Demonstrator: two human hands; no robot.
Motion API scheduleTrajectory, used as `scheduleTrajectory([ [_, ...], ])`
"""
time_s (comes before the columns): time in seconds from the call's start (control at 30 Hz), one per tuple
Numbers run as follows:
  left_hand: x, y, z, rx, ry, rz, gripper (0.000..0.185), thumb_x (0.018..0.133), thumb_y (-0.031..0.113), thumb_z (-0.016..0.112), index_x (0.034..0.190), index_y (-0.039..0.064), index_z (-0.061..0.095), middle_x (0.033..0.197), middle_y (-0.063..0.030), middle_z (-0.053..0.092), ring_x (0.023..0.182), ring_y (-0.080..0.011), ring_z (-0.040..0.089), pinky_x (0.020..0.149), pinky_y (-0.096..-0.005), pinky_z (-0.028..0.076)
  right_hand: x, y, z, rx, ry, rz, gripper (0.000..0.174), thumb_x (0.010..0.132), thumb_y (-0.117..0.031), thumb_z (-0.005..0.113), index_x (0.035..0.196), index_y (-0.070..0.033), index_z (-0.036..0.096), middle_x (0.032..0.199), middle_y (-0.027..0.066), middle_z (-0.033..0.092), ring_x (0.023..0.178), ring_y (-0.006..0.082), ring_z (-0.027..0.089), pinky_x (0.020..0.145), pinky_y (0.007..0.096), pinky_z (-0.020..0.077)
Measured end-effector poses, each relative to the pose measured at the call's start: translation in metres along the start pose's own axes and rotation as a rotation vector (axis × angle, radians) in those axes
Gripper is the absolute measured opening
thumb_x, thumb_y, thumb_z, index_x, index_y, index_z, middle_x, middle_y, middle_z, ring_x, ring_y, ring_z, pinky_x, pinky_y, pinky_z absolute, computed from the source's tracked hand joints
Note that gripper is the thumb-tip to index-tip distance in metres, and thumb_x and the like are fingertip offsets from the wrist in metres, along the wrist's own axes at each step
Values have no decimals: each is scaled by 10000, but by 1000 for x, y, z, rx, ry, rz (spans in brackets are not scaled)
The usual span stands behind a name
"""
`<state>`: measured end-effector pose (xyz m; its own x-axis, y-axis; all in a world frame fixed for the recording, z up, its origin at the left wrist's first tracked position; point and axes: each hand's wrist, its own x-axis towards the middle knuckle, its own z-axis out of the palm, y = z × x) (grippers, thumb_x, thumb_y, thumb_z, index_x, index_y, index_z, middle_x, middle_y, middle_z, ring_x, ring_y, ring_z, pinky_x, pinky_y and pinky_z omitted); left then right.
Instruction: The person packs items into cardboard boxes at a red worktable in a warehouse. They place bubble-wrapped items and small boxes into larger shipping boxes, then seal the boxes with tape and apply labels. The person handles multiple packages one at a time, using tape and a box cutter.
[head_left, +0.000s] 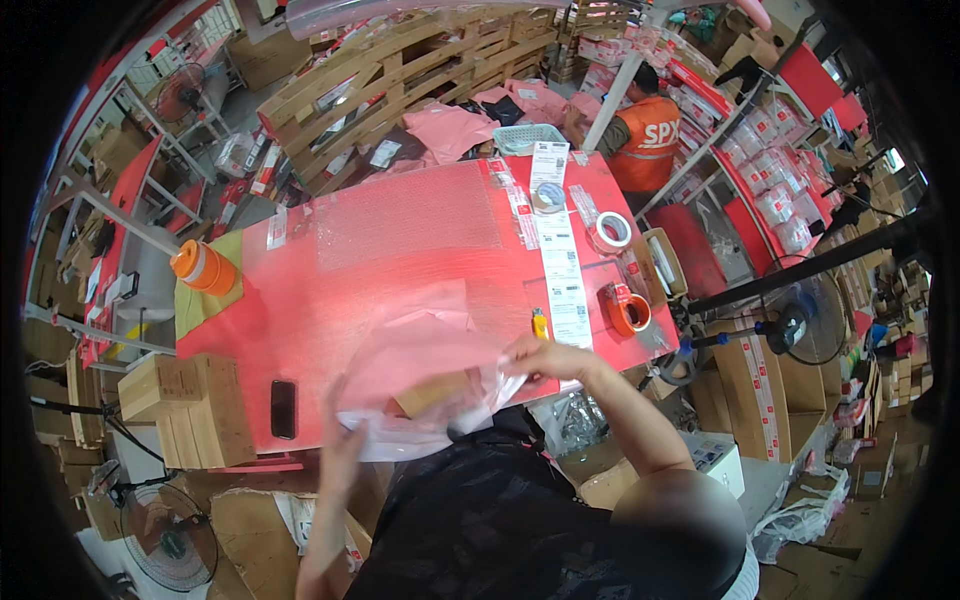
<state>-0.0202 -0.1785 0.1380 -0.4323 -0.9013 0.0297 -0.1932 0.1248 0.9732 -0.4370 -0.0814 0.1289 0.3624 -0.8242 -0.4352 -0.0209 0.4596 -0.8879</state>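
Note:
Both of my hands hold a pink plastic mailer bag (427, 330) by its mouth at the near edge of the red table (300, 300). My left hand (343, 450) grips its left side and is slightly blurred. On the right side, my right hand (544, 358) pinches the whitish inner edge. A brown cardboard box (435, 391) shows within the bag's opening; how far it sits inside is hard to tell. Near my right hand lie a yellow utility knife (539, 324) and a long strip of printed labels (566, 289).
Tape rolls, one white (613, 231) and one orange (636, 312), sit at the right. Cardboard boxes (206, 412), a black phone (283, 409) and an orange container (204, 268) are at the left. Beyond the table stands a person in an orange vest (649, 142).

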Motion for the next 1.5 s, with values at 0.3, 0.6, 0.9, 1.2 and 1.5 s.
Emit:
scheduleTrajectory([
  [0.3, 144, 120, -32, -907, 85, -481, 433, 1123, 63, 535, 1552, 19, 580, 964, 6, 612, 670, -19, 469, 589, -158, 429, -21, -198, -5, 742, 565, -278, 340, 1111, -262, 530, 1004, 34, 658, 781, 101, 661, 570, 124, 540, 485, 251, 340],
  [0.6, 158, 89, -57, -239, 23, -84, 248, 1086, 102, 605, 1285, 17, 726, 1074, -11, 729, 842, -73, 648, 676, -227, 516, -51, -158, -22, 248, 421, -149, 349, 1047, -300, 712, 1198, 9, 768, 955, 68, 735, 730, 134, 677, 597, 266, 536],
  [0.9, 46, -191, 70, 21, -100, -401, 278, 1075, 79, 593, 1208, 47, 835, 963, -24, 777, 746, -95, 648, 669, -247, 512, 55, 166, -4, -403, 1205, -99, 122, 885, -75, 802, 833, 25, 754, 745, 179, 744, 693, 314, 749, 660, 403, 584],
  [1.2, -13, -199, 64, -28, -62, -433, 325, 1041, 50, 619, 1298, 90, 815, 1132, -42, 792, 899, -118, 660, 753, -263, 508, -132, 286, 84, -1375, -238, 133, 434, 1003, -207, 619, 1416, -84, 661, 1225, 172, 758, 1141, 359, 766, 954, 463, 629],
  [1.5, -14, -145, 15, 1228, -335, 484, 687, 912, 58, 686, 1554, 297, 637, 1622, -57, 536, 1428, -283, 546, 1158, -497, 410, 0, 88, -16, -1688, 413, -582, 426, 894, -165, 670, 1319, -159, 697, 1488, 129, 600, 1362, 294, 603, 1066, 438, 518],
])
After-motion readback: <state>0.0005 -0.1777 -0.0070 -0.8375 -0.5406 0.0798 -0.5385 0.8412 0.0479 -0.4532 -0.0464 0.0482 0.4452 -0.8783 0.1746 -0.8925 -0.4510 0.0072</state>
